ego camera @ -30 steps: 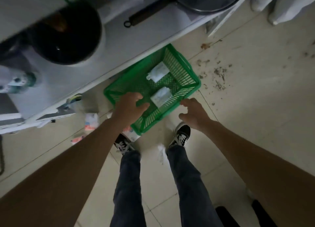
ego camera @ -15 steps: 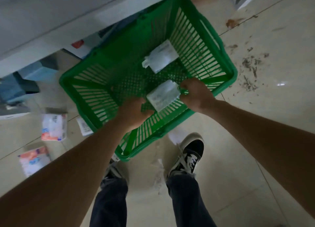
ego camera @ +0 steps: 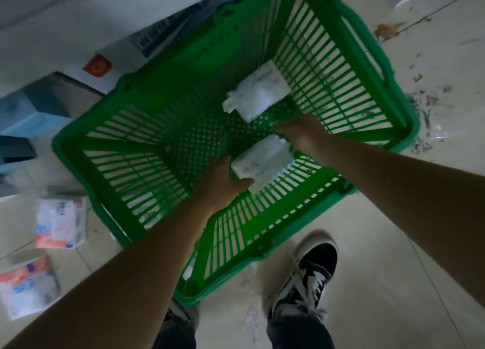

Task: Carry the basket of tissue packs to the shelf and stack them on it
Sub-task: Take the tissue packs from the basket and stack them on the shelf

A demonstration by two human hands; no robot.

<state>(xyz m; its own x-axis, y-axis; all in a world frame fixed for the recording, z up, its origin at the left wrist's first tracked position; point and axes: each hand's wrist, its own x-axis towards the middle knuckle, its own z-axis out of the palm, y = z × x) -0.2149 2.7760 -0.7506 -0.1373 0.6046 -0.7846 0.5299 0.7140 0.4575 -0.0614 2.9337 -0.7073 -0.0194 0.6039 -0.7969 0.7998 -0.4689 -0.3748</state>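
A green slatted plastic basket stands on the floor below me, against the foot of the white shelf. Two white tissue packs lie on its bottom. The far pack lies free near the right wall. The near pack sits between my hands. My left hand is inside the basket, its thumb and fingers touching the pack's near-left end. My right hand reaches in from the right, its fingers on the pack's far-right corner. Both arms cross the basket's near rim.
Two more tissue packs lie on the floor at the left. Blue boxes and a white box with a red mark sit under the shelf. My shoe stands just before the basket. Dirt specks litter the tiles at the right.
I have bent down closer, so the basket fills the view. Both hands moved from above the near rim down inside the basket, onto the near tissue pack.
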